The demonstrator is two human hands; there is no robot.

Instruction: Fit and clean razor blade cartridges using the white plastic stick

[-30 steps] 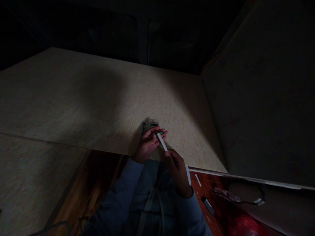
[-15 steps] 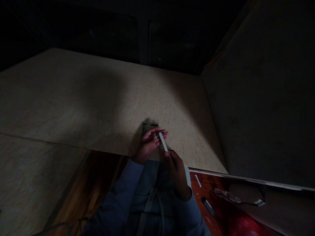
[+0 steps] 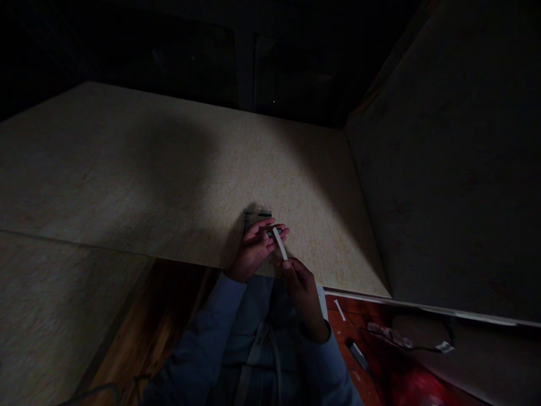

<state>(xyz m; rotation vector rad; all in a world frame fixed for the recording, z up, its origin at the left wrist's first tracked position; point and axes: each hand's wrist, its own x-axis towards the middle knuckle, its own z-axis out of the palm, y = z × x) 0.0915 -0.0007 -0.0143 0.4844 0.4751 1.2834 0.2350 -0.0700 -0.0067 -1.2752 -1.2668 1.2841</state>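
My left hand [image 3: 250,254] is turned partly palm up, with its thumb and fingers around a small dark green piece [image 3: 271,233] too dim to name. Between the thumb and fingers of my right hand [image 3: 302,287] is a slim white stick [image 3: 280,246], slightly curved. The stick slants up and left, its far end over or against the green piece; I cannot tell if they touch. Just beyond my left fingers, a small clear case with a dark band [image 3: 265,211] lies on the table [image 3: 296,169]. Left of it is a thin dark item [image 3: 246,221], partly hidden by my hand.
A dark wall panel [image 3: 443,186] borders the table on the right. Below, on the reddish floor [image 3: 333,321], are a white strip [image 3: 340,310], a grey-and-black object [image 3: 358,356] and a cable with a white tag [image 3: 445,347]. Dark window panes stand behind the table.
The white stick's visible part has tilted very slightly, its upper end a little to the left. Both hands stay in almost the same place.
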